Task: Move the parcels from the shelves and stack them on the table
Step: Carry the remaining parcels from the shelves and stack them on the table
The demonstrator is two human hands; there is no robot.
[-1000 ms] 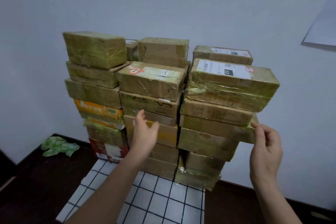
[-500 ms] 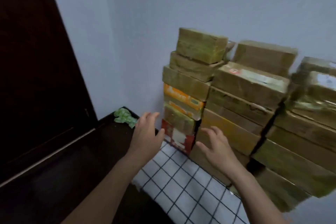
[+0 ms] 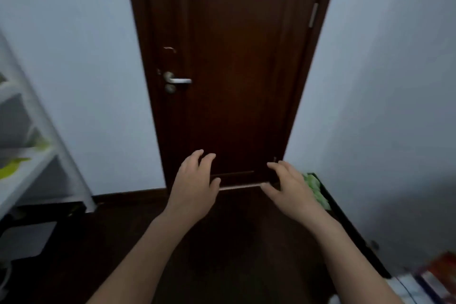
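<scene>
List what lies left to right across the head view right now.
White shelf unit → left hand → right hand → green crumpled wrap → blurred red parcel in the bottom right corner.

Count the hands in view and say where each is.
2. The left hand is held before the foot of the dark door, empty. The right hand is beside it, empty, partly covering a green wad. No others show.

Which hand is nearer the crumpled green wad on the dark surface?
Right. The right hand overlaps the crumpled green wad at its left edge in view; the left hand sits farther off to its left.
</scene>
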